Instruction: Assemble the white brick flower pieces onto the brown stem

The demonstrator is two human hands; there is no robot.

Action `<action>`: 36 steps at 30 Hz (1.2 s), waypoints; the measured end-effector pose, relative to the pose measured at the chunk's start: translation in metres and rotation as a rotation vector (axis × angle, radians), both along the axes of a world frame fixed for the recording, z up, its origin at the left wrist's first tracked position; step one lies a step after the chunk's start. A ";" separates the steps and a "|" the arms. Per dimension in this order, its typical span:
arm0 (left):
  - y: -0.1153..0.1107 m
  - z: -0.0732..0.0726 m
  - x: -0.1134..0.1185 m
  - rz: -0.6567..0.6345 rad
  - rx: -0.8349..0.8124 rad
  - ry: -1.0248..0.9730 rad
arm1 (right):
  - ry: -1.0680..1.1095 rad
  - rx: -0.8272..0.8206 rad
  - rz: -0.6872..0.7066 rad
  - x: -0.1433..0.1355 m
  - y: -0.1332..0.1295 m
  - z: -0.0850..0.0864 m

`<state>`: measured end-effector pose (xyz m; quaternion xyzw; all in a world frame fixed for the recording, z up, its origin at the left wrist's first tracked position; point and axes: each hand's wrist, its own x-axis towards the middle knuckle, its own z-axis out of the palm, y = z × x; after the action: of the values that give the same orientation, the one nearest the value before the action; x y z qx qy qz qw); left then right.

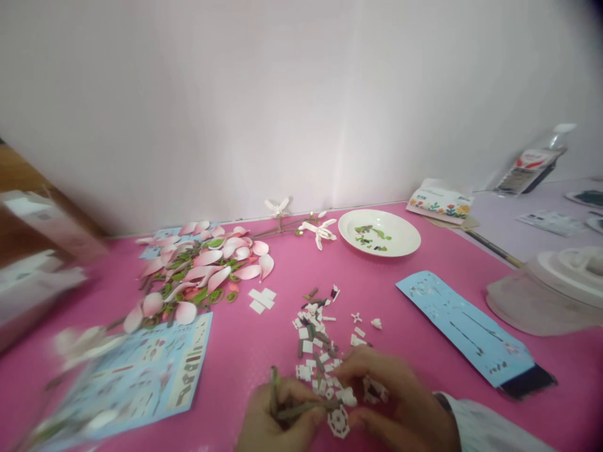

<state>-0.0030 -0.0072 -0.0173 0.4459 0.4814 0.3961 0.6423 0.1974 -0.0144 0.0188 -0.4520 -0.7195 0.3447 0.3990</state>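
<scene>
My left hand [282, 417] is closed around a grey-brown toy-brick branch [301, 409]. White pieces show at the branch's right end, among them a small white blob-shaped piece [347, 397]. Just below it is a white octagonal lattice piece [338, 422]; I cannot tell if it is joined to the branch. My right hand [400, 395] curves round that end, thumb and forefinger apart, holding nothing that I can make out. More white pieces [374, 389] show beneath its bent fingers. Directly beyond both hands lies a scattered pile of small white and grey bricks [307, 346].
Pink petals [207, 257] and green parts are heaped at left, beside a blue instruction sheet [155, 358]. A built flower branch [320, 231] lies near the wall. A white plate [379, 232] holds green bits. At right are a blue leaflet [466, 326] and a bottle [532, 163].
</scene>
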 end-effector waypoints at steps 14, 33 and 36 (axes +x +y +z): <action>0.005 0.000 -0.010 -0.146 0.009 0.059 | -0.153 0.137 0.052 0.002 0.010 0.010; 0.004 -0.005 -0.011 -0.155 0.026 0.046 | -0.063 0.147 0.081 0.001 0.008 0.006; 0.004 -0.005 -0.011 -0.172 0.034 0.064 | -0.094 0.181 0.079 0.001 0.010 0.004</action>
<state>-0.0138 -0.0036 -0.0223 0.5089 0.4547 0.3333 0.6505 0.1983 -0.0048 0.0225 -0.4011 -0.7828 0.2720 0.3903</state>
